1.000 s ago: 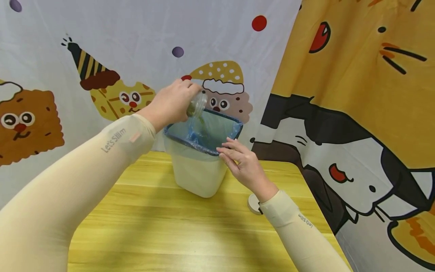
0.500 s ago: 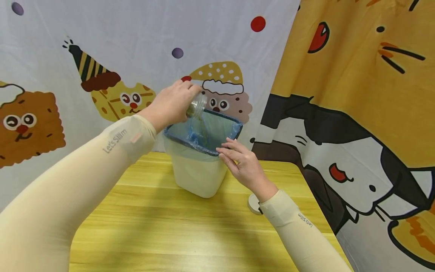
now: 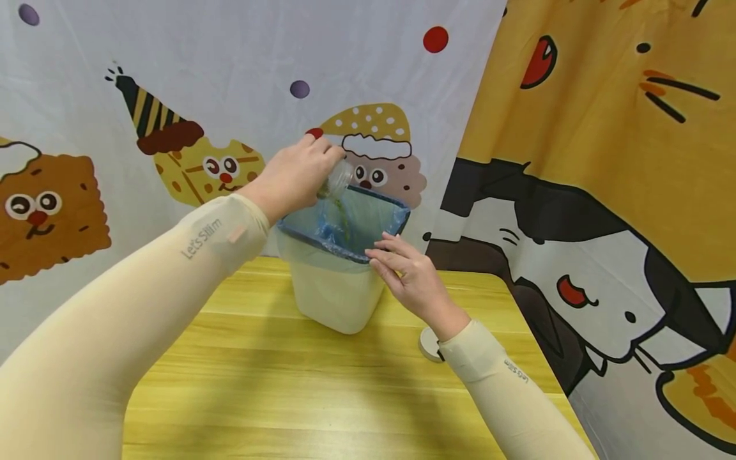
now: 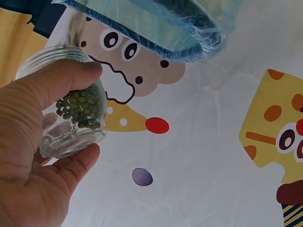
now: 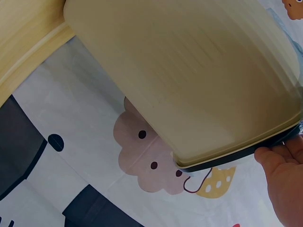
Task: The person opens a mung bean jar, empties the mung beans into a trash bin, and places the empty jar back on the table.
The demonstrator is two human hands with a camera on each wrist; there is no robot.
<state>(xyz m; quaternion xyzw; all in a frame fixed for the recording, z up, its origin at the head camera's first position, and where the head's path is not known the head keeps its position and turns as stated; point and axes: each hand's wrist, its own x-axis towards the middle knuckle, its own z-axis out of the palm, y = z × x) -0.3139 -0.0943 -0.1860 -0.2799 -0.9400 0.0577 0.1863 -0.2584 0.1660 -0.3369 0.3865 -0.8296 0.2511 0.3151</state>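
Note:
My left hand (image 3: 299, 172) grips a clear glass jar (image 4: 75, 137) tipped over a pale trash bin (image 3: 333, 297). Green mung beans (image 4: 78, 108) lie inside the jar, and a stream of them falls from its mouth into the bin. A translucent blue bag (image 3: 376, 220) lines the bin, which stands upright with a dark rim. At the rim's near right corner, the thumb and fingers of my right hand (image 3: 411, 278) pinch the edge. The bottom of the bin's inside is hidden in the head view.
A round white lid (image 3: 430, 345) lies on the yellow wood-grain table (image 3: 322, 396), partly behind the right wrist. Behind the table hangs a white cloth (image 3: 230, 51) with cartoon prints. A yellow cartoon curtain (image 3: 581, 121) hangs along the right side.
The left hand has shifted slightly right with the jar, and the stream of beans shows more thickly than half a second ago. The right hand and the bin stay in place.

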